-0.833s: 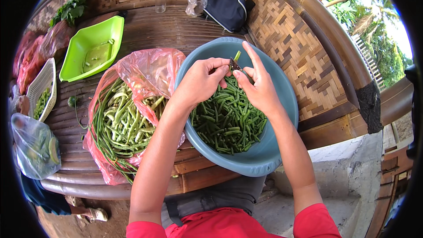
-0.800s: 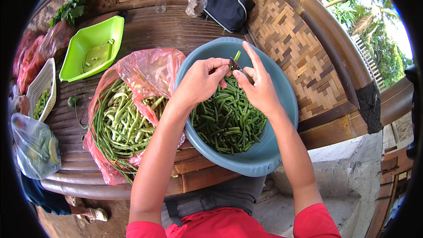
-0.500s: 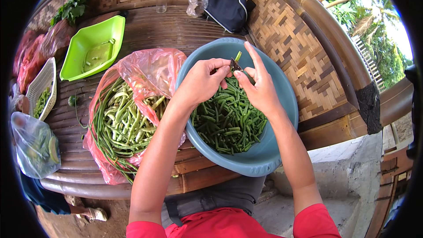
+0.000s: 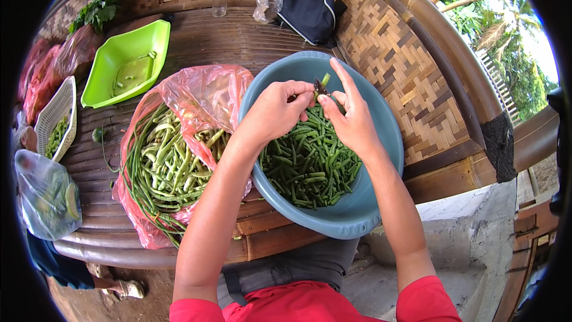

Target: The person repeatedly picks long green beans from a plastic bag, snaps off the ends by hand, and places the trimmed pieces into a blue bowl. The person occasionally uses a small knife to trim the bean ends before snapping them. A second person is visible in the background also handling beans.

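Your left hand (image 4: 275, 112) and right hand (image 4: 351, 120) both pinch one bean (image 4: 322, 84) above basin (image 4: 369, 214), fingertips meeting. Bean's long axis near upright, green end pointing up and away from you. Right forefinger extended straight. Cut beans (image 4: 310, 167) below; long beans (image 4: 164, 164) on pink bag (image 4: 202, 92), left on table (image 4: 238, 36). Since earlier frame: grip and pose almost unchanged.

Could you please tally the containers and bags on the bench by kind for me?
Basins: 1, blue basin under the left hand and right hand.
Trays: 1, green tray.
Baskets: 1, white basket.
Plastic bags: 2, pink bag, clear bag.
Backpacks: 1, dark backpack.
Total: 6.
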Action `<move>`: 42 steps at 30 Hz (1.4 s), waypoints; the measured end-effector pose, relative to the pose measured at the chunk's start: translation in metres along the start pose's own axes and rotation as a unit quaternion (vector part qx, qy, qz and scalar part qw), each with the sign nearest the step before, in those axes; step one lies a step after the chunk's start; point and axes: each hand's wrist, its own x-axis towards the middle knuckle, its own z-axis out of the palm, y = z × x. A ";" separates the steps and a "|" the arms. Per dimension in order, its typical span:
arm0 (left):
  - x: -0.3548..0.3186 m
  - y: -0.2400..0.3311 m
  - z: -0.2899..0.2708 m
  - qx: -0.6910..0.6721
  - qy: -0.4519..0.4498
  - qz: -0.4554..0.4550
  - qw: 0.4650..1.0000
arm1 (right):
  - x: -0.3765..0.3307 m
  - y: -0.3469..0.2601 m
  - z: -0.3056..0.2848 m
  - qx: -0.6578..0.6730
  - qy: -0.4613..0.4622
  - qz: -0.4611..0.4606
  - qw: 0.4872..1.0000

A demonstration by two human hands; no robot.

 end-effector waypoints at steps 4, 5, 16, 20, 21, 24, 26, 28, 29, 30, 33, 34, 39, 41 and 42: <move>-0.001 -0.001 0.004 -0.019 0.046 0.005 0.999 | 0.002 0.000 -0.006 0.021 -0.009 0.049 0.999; 0.000 0.000 0.001 -0.021 0.042 -0.016 0.999 | 0.002 0.001 -0.006 0.020 -0.010 0.044 0.999; -0.001 0.003 0.001 -0.030 0.035 -0.035 0.998 | 0.003 0.003 -0.009 0.113 -0.001 0.051 0.992; -0.002 0.002 0.001 -0.037 0.029 -0.026 0.999 | 0.000 0.001 -0.007 0.134 -0.025 0.072 0.988; -0.001 0.002 0.001 -0.042 0.027 -0.028 0.998 | 0.000 0.001 -0.006 0.141 -0.023 0.066 0.988; -0.001 0.002 0.002 -0.050 0.017 -0.021 0.998 | 0.002 0.005 -0.002 0.136 -0.007 0.046 0.990; -0.002 0.002 0.002 -0.051 0.007 -0.008 0.999 | 0.003 0.006 -0.005 0.128 -0.006 0.065 0.990; -0.002 0.002 0.002 -0.043 0.015 -0.013 0.999 | 0.004 0.004 -0.007 0.126 0.001 0.078 0.989; -0.001 0.002 0.002 -0.041 0.019 -0.012 0.999 | 0.003 0.002 -0.009 0.145 -0.007 0.088 0.985; -0.001 0.002 0.002 -0.038 0.025 -0.011 0.999 | 0.003 0.000 -0.010 0.164 -0.015 0.098 0.981; -0.001 0.002 0.002 -0.026 0.040 -0.007 0.999 | -0.002 -0.008 -0.010 0.257 -0.061 0.130 0.956; -0.001 0.002 0.002 -0.020 0.042 -0.005 0.999 | -0.003 -0.010 -0.008 0.275 -0.066 0.133 0.950; 0.000 0.001 0.000 -0.010 0.043 -0.002 0.999 | -0.003 -0.011 -0.005 0.253 -0.092 0.124 0.955; 0.000 0.001 0.001 -0.018 0.045 0.001 0.999 | 0.001 -0.009 -0.007 0.243 -0.090 0.110 0.960; 0.000 0.001 0.001 -0.009 0.044 0.000 0.999 | 0.002 -0.008 -0.007 0.241 -0.070 0.105 0.962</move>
